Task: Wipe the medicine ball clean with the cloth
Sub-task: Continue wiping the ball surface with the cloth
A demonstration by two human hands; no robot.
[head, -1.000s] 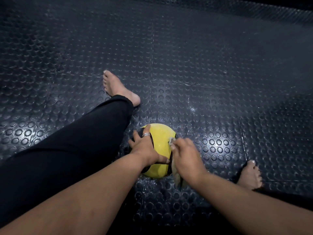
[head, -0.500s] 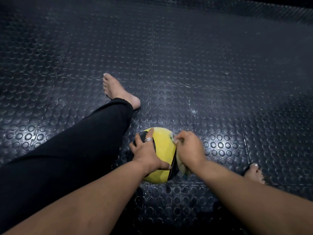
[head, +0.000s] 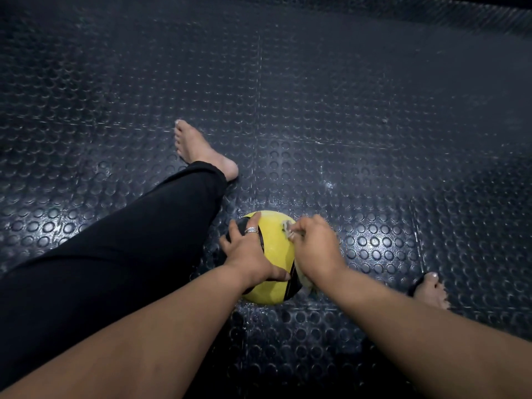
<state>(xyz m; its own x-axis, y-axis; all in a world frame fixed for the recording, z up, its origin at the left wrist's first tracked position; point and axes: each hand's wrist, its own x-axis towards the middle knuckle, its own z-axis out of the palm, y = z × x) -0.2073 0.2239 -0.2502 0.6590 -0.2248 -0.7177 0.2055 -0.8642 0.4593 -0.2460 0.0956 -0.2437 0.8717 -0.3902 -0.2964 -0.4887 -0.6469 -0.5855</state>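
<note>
A yellow medicine ball (head: 275,243) with black stripes sits on the studded floor between my legs. My left hand (head: 249,253), a ring on one finger, lies spread over the ball's left side with the thumb on its near face. My right hand (head: 315,250) grips a pale cloth (head: 288,229) against the ball's upper right. Only the cloth's crumpled tip by my fingertips and a pale edge under my wrist show; the rest is hidden by the hand.
Black rubber floor tiles (head: 316,96) with raised round studs cover everything around. My left leg in black trousers (head: 121,237) stretches out beside the ball, its bare foot (head: 201,151) ahead. My right foot (head: 430,289) rests at the right.
My right hand with the cloth has slid from the ball's near right side up toward its top. The left hand stays on the ball's left side.
</note>
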